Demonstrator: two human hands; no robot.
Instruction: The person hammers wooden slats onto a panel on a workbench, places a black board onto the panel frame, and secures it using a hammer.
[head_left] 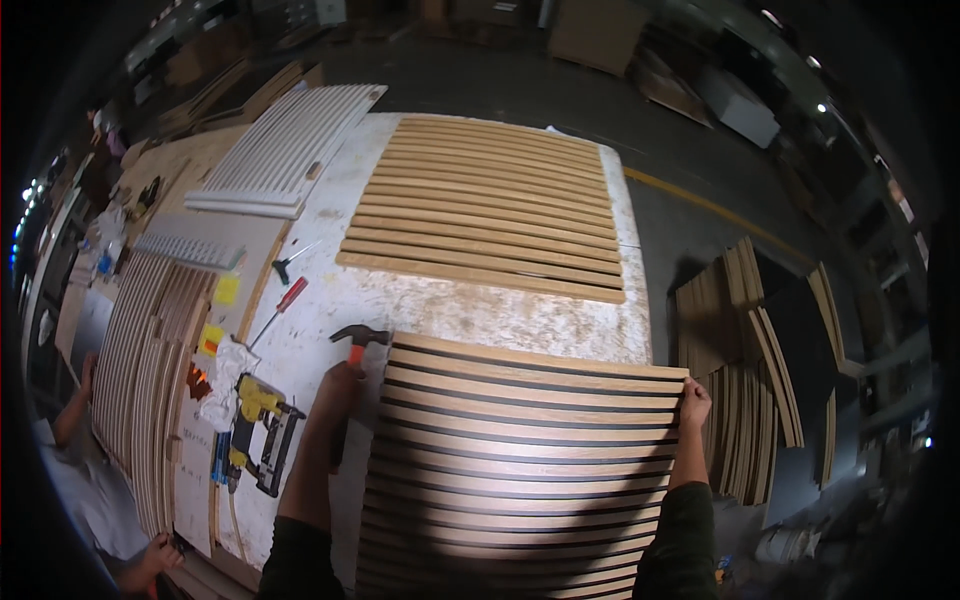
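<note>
In front of me lies a slatted wood panel (530, 425), its light slats parted by dark gaps. My left hand (341, 388) is closed round the handle of a claw hammer (360, 337), beside the panel's left edge. The hammer's dark head lies just off the upper left corner, with an orange-red band below it. At the upper right corner, my right hand (695, 404) grips the end of the top slats, its fingers bent. A second slatted panel (485, 205) rests farther back on the white, scuffed table (450, 298).
On the left are a yellow-black nail gun (262, 420), a red screwdriver (282, 308), a white slatted panel (290, 150) and stacked slatted pieces (150, 370). A co-worker's hand (162, 553) shows at lower left. Stacked boards (735, 380) stand right of the table.
</note>
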